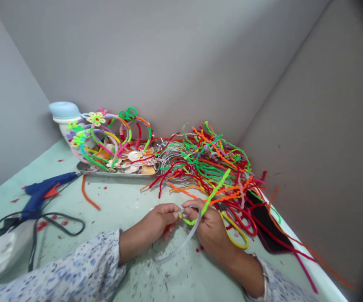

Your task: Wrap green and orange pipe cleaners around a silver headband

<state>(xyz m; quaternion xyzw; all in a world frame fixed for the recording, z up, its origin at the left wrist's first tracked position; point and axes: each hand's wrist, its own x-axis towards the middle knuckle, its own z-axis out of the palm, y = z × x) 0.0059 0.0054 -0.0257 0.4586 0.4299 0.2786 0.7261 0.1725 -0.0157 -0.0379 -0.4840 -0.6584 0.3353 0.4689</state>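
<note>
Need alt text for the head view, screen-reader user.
A person's left hand and right hand hold a clear band and a lime-green pipe cleaner between them above a pale green table. Beyond sit a metal tray of shells, colourful wrapped headbands and a tangle of pipe cleaners; a blue glue gun lies at left.

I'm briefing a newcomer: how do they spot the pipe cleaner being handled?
Find the multicoloured heap of strands. In front, the left hand and right hand are at a translucent band. A lime pipe cleaner juts up past the right hand, handled while its neighbours lie loose.
</note>
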